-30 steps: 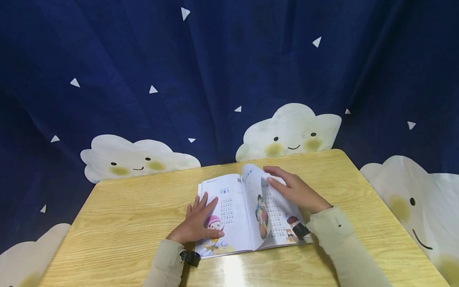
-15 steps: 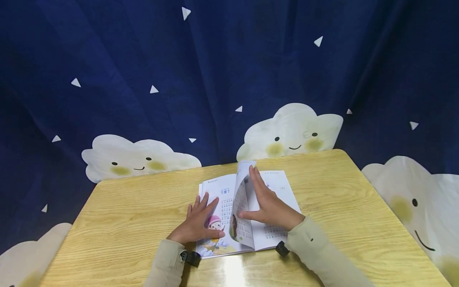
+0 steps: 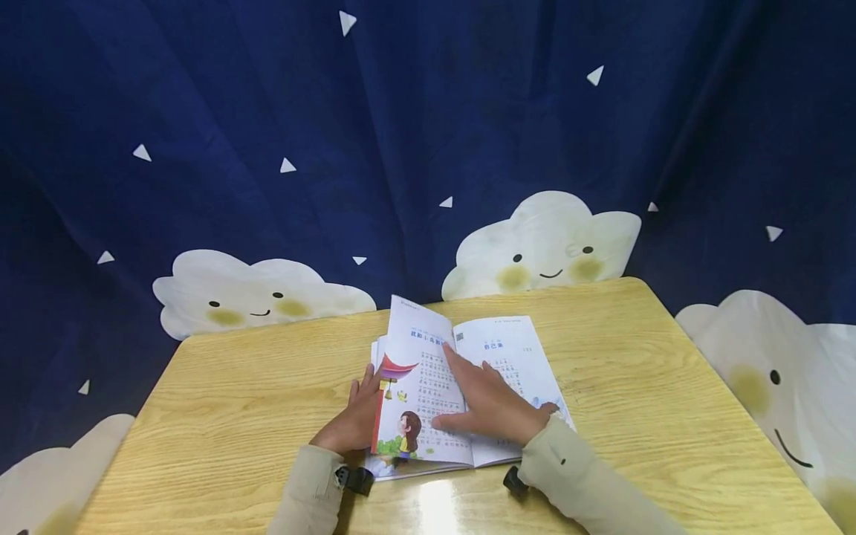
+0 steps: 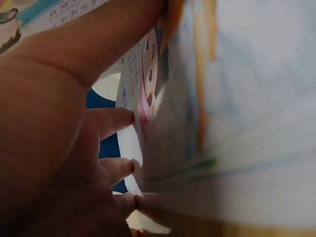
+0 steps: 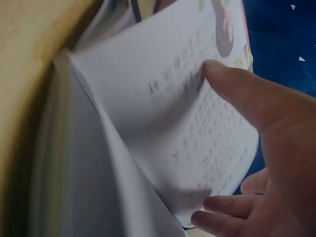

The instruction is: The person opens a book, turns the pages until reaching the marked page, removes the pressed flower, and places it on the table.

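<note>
An open picture book point(image 3: 508, 345) with printed text lies on the table. Its turned page point(image 3: 421, 386), showing a girl and a red roof, leans over the left half. My right hand point(image 3: 491, 397) touches that page near the spine, thumb and fingers spread; in the right wrist view the thumb point(image 5: 229, 74) presses on the text. My left hand point(image 3: 354, 420) rests flat on the left side of the book, its fingers partly hidden beneath the turned page. In the left wrist view the fingertips point(image 4: 126, 168) of the left hand lie on the page below.
The wooden table point(image 3: 254, 394) extends around the book on all sides. Behind it hangs a dark blue curtain point(image 3: 401, 148) with white clouds and triangles. A black wrist camera point(image 3: 354, 481) sits at the left cuff, another point(image 3: 515, 481) at the right.
The right hand has moved left from the book's right half, sweeping a page over to the left side. That page now covers part of the left hand, which has stayed in place.
</note>
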The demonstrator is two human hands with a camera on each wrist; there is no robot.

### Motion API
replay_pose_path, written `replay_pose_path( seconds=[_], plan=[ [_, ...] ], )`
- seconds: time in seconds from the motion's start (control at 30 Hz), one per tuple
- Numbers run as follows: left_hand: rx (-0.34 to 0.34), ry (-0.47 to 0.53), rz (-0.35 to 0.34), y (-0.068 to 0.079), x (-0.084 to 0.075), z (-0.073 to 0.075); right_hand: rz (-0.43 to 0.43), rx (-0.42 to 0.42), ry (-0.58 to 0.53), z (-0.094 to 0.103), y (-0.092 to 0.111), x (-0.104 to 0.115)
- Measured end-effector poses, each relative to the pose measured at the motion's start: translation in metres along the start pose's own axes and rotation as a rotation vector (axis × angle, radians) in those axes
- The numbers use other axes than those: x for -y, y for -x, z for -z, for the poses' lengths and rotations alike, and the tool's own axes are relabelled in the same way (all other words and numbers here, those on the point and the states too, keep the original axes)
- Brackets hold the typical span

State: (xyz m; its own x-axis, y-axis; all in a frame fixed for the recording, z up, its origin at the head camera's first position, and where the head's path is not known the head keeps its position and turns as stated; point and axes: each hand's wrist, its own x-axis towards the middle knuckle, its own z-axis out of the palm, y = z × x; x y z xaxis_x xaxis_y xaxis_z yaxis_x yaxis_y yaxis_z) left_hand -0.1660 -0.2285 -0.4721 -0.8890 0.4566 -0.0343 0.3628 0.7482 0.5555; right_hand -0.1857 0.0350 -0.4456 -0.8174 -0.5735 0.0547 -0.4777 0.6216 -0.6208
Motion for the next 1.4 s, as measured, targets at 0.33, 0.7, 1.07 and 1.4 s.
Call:
replay_pose_path(
  seconds=[0.33, 0.7, 1.07, 1.4],
  plan=[
    [-0.030, 0.245, -0.021, -0.001, 0.012, 0.013, 0.082, 0.097, 0.238, -0.010, 0.005, -0.001],
    [-0.160, 0.265, 0.119, 0.016, 0.014, 0.039, 0.111, 0.119, 0.326, -0.011, 0.003, 0.001],
    [0.001, -0.015, 0.205, 0.009, -0.011, 0.023, 0.119, 0.124, 0.360, -0.011, 0.003, 0.004],
    [-0.014, -0.096, 0.216, 0.008, -0.019, 0.012, 0.088, 0.146, 0.162, -0.002, 0.000, -0.005]
  ],
)
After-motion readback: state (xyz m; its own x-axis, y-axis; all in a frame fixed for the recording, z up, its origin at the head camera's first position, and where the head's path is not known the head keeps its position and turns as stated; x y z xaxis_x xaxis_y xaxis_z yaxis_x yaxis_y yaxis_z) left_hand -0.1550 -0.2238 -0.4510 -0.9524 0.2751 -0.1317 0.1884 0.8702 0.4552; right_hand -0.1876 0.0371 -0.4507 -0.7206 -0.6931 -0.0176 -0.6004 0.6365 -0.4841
